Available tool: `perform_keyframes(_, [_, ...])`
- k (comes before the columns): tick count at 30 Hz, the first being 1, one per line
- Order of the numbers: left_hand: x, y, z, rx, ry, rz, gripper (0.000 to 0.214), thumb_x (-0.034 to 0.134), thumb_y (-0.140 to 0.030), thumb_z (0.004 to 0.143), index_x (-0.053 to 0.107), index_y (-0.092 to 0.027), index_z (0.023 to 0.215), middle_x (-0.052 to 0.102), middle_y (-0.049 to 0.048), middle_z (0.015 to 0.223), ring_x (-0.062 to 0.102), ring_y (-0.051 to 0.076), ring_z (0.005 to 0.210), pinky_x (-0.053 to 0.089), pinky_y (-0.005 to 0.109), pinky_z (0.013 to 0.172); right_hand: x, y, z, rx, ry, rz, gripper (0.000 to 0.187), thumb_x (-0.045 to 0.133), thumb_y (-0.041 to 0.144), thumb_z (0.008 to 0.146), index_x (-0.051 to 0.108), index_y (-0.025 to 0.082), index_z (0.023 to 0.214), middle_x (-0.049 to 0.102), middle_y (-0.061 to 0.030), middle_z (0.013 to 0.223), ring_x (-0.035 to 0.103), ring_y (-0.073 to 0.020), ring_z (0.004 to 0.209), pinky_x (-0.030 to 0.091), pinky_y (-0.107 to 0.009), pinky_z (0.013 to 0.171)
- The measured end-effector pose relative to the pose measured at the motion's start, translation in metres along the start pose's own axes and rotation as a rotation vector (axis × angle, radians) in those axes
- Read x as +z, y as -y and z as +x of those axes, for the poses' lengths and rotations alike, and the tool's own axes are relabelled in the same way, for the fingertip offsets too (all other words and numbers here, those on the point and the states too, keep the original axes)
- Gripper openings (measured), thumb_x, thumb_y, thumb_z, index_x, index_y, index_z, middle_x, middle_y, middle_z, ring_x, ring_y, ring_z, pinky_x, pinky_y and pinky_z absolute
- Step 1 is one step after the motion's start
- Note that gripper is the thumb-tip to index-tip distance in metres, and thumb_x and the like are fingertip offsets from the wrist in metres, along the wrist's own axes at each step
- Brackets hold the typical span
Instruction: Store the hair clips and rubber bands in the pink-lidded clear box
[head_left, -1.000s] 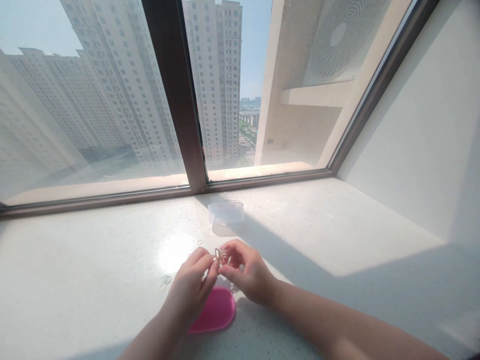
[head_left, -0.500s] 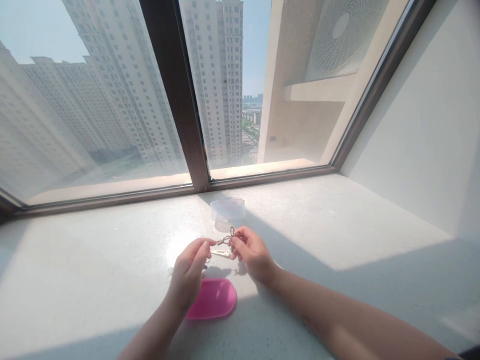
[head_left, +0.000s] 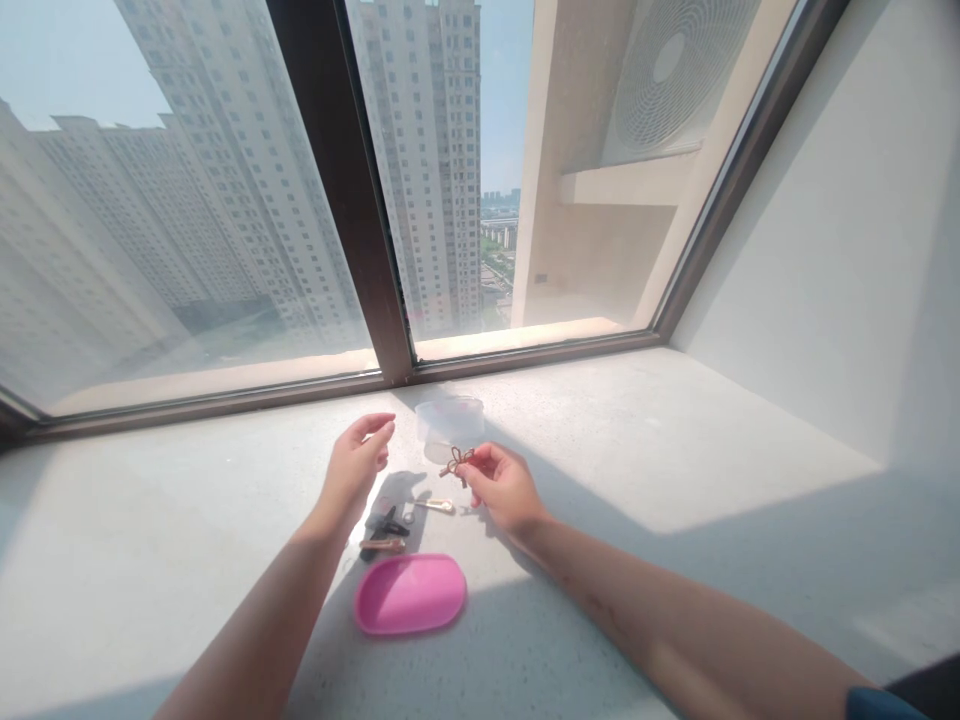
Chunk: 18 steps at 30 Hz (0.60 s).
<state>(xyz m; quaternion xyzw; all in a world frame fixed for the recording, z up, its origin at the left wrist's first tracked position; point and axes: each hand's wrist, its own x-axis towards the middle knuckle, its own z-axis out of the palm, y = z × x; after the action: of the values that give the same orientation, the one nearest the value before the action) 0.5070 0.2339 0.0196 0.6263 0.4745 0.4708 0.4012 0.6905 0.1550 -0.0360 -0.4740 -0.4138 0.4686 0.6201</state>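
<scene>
My right hand (head_left: 501, 484) pinches a small brown bow-shaped hair accessory (head_left: 456, 462) just in front of a clear round plastic container (head_left: 448, 422). My left hand (head_left: 355, 466) hovers to the left of that container with its fingers loosely apart and nothing in it. Below the hands, several small hair clips (head_left: 390, 525) and a thin gold clip (head_left: 436, 505) lie on the white sill. A pink oval lid (head_left: 411, 593) rests on the sill nearer to me, between my forearms.
The white stone sill (head_left: 675, 440) runs along a large window with a dark brown frame (head_left: 360, 220). A white wall (head_left: 862, 250) closes the right side. Tall buildings show through the glass.
My left hand has let go and moved up and left toward the container, uncovering the clips on the sill. My right hand keeps the bow accessory and has lifted it slightly toward the container.
</scene>
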Motion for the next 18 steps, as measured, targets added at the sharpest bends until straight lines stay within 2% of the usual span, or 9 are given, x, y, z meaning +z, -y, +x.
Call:
perform_keyframes(3, [0.008,0.007,0.025,0.143,0.047,0.156,0.042,0.072,-0.038,0.070,0.068,-0.021,0.108,0.060,0.0066,0.111,0.048,0.013,0.064,0.044,0.032,0.070,0.000,0.000,0.000,-0.004,-0.008,-0.001,0.015,0.070,0.029,0.074,0.059,0.018,0.073,0.065,0.0001,0.071,0.049,-0.0074,0.046,0.043,-0.020,0.042])
perform_keyframes(6, [0.019,0.016,0.038,0.231,0.120,0.263,0.045,0.072,-0.036,0.071,0.067,-0.022,0.113,0.059,0.0074,0.120,0.050,0.015,0.068,0.043,0.035,0.081,-0.001,0.000,0.001,-0.026,-0.007,-0.004,0.015,0.069,0.030,0.075,0.060,0.018,0.076,0.067,-0.0020,0.074,0.052,-0.0092,0.051,0.044,-0.020,0.042])
perform_keyframes(11, [0.027,0.024,0.034,0.279,0.182,0.359,0.036,0.064,-0.034,0.078,0.063,-0.019,0.110,0.061,0.0073,0.111,0.049,0.013,0.060,0.044,0.035,0.074,-0.007,0.004,0.009,-0.096,-0.092,-0.062,0.019,0.067,0.036,0.078,0.060,0.018,0.081,0.067,-0.0013,0.075,0.050,-0.0082,0.047,0.042,-0.020,0.041])
perform_keyframes(15, [0.024,0.023,0.021,0.314,0.265,0.352,0.026,0.064,-0.027,0.076,0.059,-0.021,0.101,0.060,0.0046,0.104,0.055,0.015,0.069,0.045,0.030,0.068,-0.015,0.011,0.015,-0.210,-0.216,-0.113,0.023,0.066,0.041,0.080,0.058,0.019,0.085,0.069,-0.0021,0.080,0.052,-0.0085,0.047,0.042,-0.021,0.042])
perform_keyframes(18, [0.021,0.020,0.012,0.355,0.337,0.355,0.014,0.062,-0.021,0.074,0.058,-0.022,0.088,0.059,0.0017,0.088,0.054,0.017,0.071,0.043,0.029,0.068,-0.019,0.013,0.016,-0.291,-0.227,-0.148,0.023,0.064,0.041,0.082,0.057,0.020,0.089,0.067,-0.0010,0.076,0.052,-0.0097,0.047,0.044,-0.023,0.045])
